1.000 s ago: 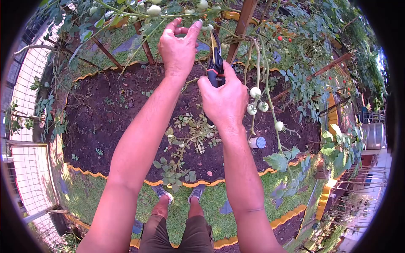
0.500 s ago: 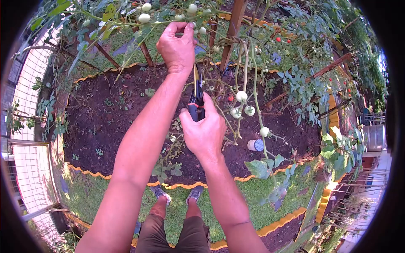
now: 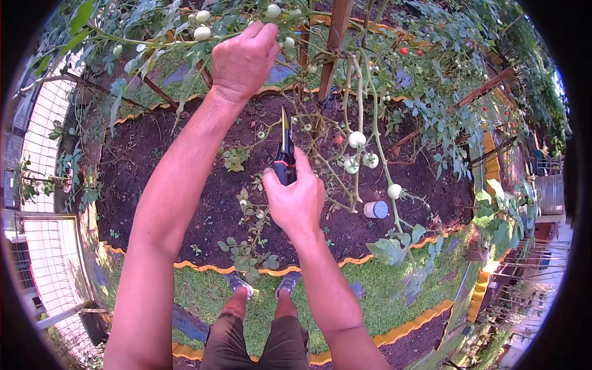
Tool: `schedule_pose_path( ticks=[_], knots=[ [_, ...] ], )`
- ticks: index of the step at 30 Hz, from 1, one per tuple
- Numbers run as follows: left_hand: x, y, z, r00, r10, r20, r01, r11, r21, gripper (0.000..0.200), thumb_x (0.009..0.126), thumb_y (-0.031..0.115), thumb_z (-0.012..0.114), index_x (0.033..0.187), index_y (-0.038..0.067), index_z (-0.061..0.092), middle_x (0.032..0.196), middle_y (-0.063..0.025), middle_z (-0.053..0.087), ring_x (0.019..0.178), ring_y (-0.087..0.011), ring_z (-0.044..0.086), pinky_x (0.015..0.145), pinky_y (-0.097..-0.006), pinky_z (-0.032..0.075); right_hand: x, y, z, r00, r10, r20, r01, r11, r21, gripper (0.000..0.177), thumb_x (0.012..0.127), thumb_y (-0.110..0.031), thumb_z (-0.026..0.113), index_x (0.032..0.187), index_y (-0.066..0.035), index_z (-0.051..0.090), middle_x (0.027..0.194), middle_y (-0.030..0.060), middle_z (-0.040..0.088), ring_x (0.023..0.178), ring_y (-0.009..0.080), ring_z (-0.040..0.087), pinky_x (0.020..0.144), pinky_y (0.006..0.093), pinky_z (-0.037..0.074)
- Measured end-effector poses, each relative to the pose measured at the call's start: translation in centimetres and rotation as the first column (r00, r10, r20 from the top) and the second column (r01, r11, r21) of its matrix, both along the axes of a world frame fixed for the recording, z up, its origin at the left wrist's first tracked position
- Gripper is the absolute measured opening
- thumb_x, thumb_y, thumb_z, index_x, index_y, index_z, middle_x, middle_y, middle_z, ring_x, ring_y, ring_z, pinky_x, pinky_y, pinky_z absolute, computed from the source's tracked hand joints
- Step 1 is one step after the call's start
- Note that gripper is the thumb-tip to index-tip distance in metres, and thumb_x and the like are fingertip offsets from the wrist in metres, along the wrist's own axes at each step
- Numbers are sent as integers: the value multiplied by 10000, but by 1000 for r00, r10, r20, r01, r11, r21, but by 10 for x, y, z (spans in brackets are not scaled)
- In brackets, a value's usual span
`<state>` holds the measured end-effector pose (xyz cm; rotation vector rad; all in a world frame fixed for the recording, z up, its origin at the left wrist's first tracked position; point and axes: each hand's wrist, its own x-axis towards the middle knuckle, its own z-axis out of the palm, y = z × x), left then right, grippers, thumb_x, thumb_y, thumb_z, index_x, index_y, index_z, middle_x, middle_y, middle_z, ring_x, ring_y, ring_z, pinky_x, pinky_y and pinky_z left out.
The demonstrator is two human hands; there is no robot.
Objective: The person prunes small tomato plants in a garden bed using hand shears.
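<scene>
My left hand (image 3: 245, 58) is raised at the top centre, its fingers closed at a tomato stem (image 3: 166, 43) with pale green tomatoes (image 3: 202, 33); the fingertips and what they pinch are hidden behind the hand. Below and to the right, my right hand (image 3: 297, 200) is wrapped round black and orange pruning shears (image 3: 285, 154), whose pointed blades aim upward, apart from the stem. Right of the shears, more pale tomatoes (image 3: 356, 139) hang on a bare vine.
A wooden stake (image 3: 336, 46) stands at the top centre, with leaning stakes (image 3: 484, 95) on the right. A jar with a blue patterned lid (image 3: 376, 209) lies on the dark soil (image 3: 185, 203). Wavy yellow edging (image 3: 394, 336) borders grass. Wire fencing (image 3: 52, 259) is at the left.
My left hand has moved left and slightly up, its back now turned more toward the camera. The shears have dropped slightly and tilted a little left in my right hand.
</scene>
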<state>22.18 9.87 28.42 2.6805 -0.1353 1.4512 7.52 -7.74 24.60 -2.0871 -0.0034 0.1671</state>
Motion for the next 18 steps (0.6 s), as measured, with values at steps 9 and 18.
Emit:
schedule_pose_path(
  ticks=[9,18],
  knots=[
    [-18,22,-14,991,-76,111,95,979,-178,82,910,184,741,973,141,712,911,-21,680,694,-250,701,586,-367,559,54,16,-3,990,136,-26,-105,858,502,369,820,-198,725,1123,4,663,740,0,632,664,88,558,640,298,479],
    [-19,24,-13,991,-69,117,94,971,-222,83,901,165,745,969,125,718,936,-39,701,711,-257,710,605,-372,570,94,32,31,967,253,-9,-205,805,557,176,814,-139,711,924,-9,664,700,-40,584,626,43,473,556,266,382]
  ],
)
